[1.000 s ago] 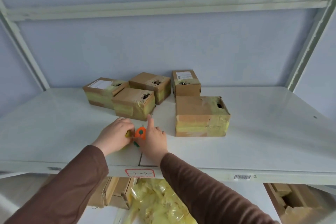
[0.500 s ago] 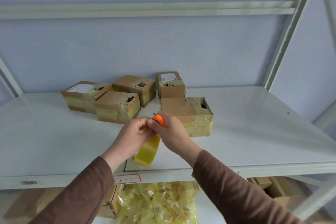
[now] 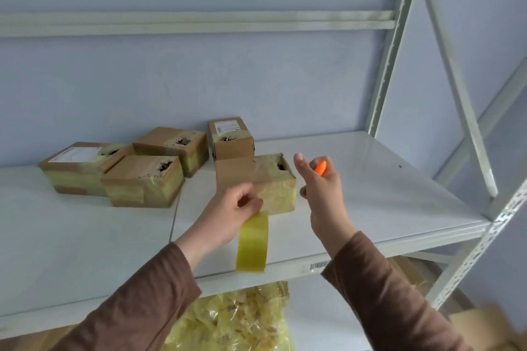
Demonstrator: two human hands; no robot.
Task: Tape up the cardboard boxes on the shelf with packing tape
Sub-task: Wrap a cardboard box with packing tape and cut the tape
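Several small cardboard boxes stand on the white shelf, each wrapped in yellowish tape. The nearest box has a torn hole in its top. My left hand pinches the top end of a cut strip of yellow packing tape, which hangs down in front of the shelf edge, just before that box. My right hand is raised to the right of the box and grips a small orange cutter, with the index finger pointing up.
Three more taped boxes cluster at the left and one stands behind. A metal upright and brace rise on the right. Below the shelf lies a bag of crumpled yellow tape, and cardboard lies at bottom right.
My hands rose from the shelf, cut a strip of tape and parted. The left now holds the hanging strip; the right moved away to the right with the cutter. My view swung right.
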